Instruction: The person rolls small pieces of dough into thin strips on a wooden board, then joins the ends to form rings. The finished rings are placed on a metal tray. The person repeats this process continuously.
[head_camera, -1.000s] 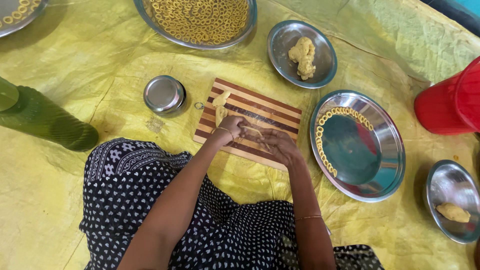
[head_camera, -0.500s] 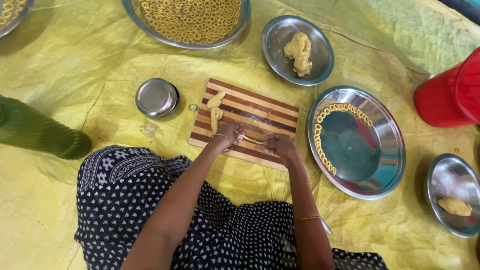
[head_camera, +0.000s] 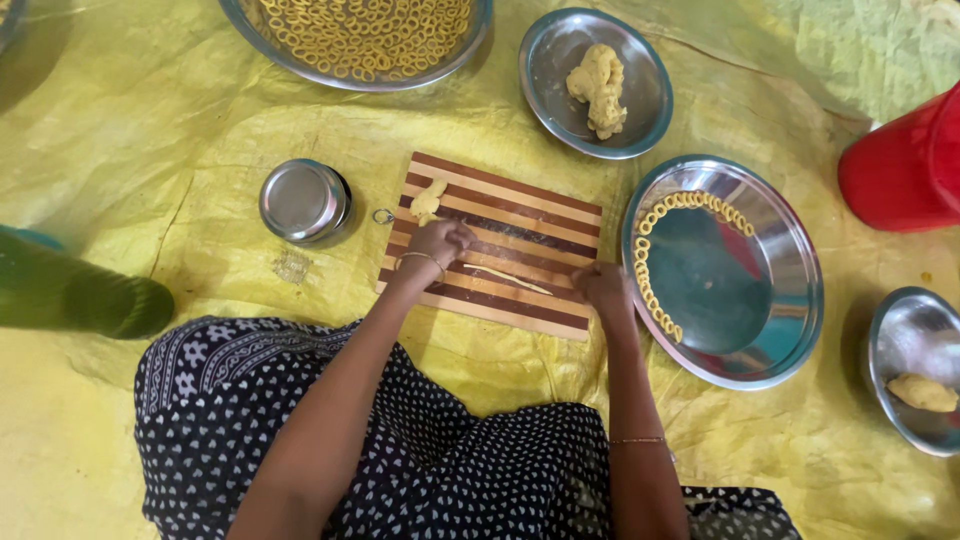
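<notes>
On the striped cutting board (head_camera: 520, 225), left hand (head_camera: 437, 241) and right hand (head_camera: 601, 284) pinch a thin dough strand's (head_camera: 507, 278) ends, both closed.

A big steel basin (head_camera: 355, 40) of fried yellow rings sits at the top, with a small lidded steel tin (head_camera: 302, 200) below it. A red bucket (head_camera: 905, 160) stands at the right, near a small steel bowl (head_camera: 915, 365) holding a dough lump.

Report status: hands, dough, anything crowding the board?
Both hands, left hand and right hand, down on striped board, dough strand stretched between them. Spare dough lump at board's far corner. Nothing blocking.
</notes>
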